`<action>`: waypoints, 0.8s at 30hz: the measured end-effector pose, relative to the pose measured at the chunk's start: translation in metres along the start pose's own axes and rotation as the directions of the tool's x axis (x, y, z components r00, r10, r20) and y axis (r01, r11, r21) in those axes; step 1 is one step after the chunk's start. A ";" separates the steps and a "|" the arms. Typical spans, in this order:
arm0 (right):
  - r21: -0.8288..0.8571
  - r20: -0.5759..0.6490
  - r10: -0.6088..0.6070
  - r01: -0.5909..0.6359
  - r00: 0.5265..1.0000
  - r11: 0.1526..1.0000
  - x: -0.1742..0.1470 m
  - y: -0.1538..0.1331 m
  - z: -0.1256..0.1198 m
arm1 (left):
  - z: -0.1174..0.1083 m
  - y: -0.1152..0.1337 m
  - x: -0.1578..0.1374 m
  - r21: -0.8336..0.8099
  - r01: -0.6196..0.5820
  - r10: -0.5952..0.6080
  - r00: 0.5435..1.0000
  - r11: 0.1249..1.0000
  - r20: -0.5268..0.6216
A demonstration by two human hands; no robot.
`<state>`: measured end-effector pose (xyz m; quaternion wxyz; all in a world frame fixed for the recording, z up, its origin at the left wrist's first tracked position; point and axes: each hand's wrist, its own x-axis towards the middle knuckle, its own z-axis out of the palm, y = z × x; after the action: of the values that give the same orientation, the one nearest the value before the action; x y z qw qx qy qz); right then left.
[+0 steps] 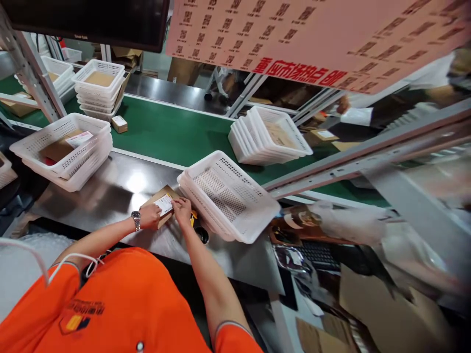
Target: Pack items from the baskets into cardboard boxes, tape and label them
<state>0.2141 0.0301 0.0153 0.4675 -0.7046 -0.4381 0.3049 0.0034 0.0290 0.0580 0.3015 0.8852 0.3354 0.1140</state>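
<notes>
A small brown cardboard box (162,226) lies on the steel worktop in front of me, with a white shipping label (164,204) on its top. My left hand (150,216), a metal watch at its wrist, is closed on the box's near left side, its fingertips at the label's edge. From the right, my right hand (181,211) bends its fingers over the box and touches the label's right edge; its fingertips are partly hidden. Just beside my right wrist is a black and yellow object (201,235), partly covered by my forearm; its kind is unclear.
Nested white baskets (253,226) stand right of the box, others (75,182) at left holding parcels. Behind runs a green conveyor belt (162,128) with basket stacks (247,142) and a small labelled box (119,124). A monitor (88,22) and pink code sheet (324,39) hang above.
</notes>
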 end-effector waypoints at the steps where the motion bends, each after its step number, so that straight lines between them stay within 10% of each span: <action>1: -0.033 0.000 -0.011 0.011 1.000 0.999 0.004 0.001 0.003 | 0.004 -0.002 0.004 0.036 0.003 -0.004 1.000 0.999 0.023; 12: -0.287 0.153 -0.230 0.266 0.961 0.920 0.000 0.028 0.017 | 0.051 -0.014 -0.028 0.323 0.044 -0.073 0.994 0.946 0.080; 19: -0.276 0.615 -0.375 0.635 0.694 0.722 -0.008 0.030 0.015 | 0.040 -0.023 -0.052 0.290 0.009 -0.037 0.995 0.957 0.092; 24: -0.391 0.569 -0.297 0.570 0.767 0.723 -0.014 0.016 0.030 | 0.025 -0.017 -0.079 0.038 0.084 -0.085 0.996 0.996 0.007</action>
<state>0.1884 0.0264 -0.0101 0.1876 -0.5846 -0.7620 0.2058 -0.0544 -0.0247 0.0284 0.2907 0.8763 0.3733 0.0912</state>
